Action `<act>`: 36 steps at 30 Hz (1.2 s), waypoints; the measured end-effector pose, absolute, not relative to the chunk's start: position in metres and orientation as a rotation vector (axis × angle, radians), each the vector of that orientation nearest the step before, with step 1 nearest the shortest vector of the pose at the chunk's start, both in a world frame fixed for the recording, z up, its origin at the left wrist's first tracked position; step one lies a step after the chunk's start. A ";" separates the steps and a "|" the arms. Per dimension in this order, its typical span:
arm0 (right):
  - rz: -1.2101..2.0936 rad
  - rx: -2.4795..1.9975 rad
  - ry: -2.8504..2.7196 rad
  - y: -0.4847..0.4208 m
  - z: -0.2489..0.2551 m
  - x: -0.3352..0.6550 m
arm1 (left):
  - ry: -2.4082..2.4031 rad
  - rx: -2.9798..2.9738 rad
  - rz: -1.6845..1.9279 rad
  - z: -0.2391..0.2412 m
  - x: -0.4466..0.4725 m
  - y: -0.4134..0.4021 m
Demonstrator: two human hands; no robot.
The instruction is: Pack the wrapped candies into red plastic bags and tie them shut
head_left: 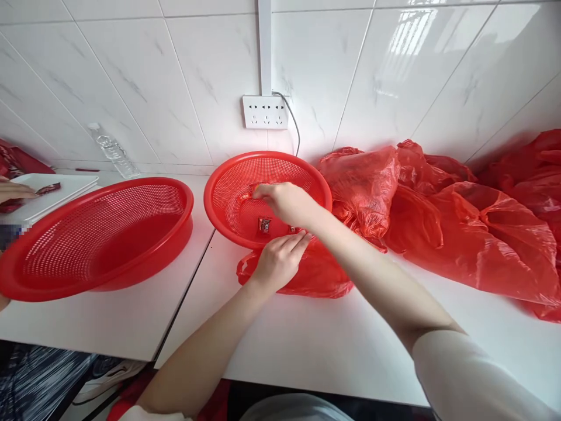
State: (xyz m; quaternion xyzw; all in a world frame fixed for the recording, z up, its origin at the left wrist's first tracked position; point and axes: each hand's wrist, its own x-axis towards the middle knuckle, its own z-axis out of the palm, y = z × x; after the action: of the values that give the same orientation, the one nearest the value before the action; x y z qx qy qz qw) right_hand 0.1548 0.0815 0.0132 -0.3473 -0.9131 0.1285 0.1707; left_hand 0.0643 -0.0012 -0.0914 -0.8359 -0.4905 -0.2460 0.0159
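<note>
My right hand reaches into the round red plastic basket, its fingertips pinched on a small red packet, partly hidden by the fingers. Another small packet, dark with red, lies on the basket's bottom. My left hand is at the near rim, back upward. Its fingers are stretched out to the right, and the thumb is hidden. Just beyond those fingers a further small packet shows in part. Below the left hand, a red plastic bag lies against the basket's front.
A second, larger red basket stands tilted to the left. Several filled red plastic bags line the right side. A clear bottle leans on the tiled wall under a socket strip. Another person's hand is over a white tray.
</note>
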 end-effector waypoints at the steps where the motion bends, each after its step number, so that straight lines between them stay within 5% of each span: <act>1: 0.284 -0.957 -2.647 0.097 0.007 0.158 | -1.396 -2.554 -0.813 -0.094 0.066 -0.001; 7: 0.165 -0.545 -3.167 0.133 -0.041 0.149 | -1.017 -2.278 -0.940 -0.099 0.072 -0.002; 15: 0.121 -0.648 -3.109 0.130 -0.044 0.148 | -1.039 -2.301 -0.927 -0.096 0.073 -0.003; 23: 0.988 -0.550 -1.904 0.099 -0.035 0.204 | -1.206 -2.301 -0.896 -0.078 0.058 0.003; 29: 1.578 -0.352 -1.599 0.052 -0.019 0.245 | -1.216 -2.280 -0.903 -0.078 0.063 0.002; 36: 1.666 -0.571 -1.522 0.052 -0.008 0.259 | -1.424 -2.123 -1.116 -0.050 0.024 0.011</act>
State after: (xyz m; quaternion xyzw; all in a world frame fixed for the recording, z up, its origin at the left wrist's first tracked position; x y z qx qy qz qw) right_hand 0.2593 0.0521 -0.0080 -0.2251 -0.6003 0.6573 0.3960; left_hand 0.0243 0.0109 -0.0501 -0.7492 -0.5028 -0.3938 0.1753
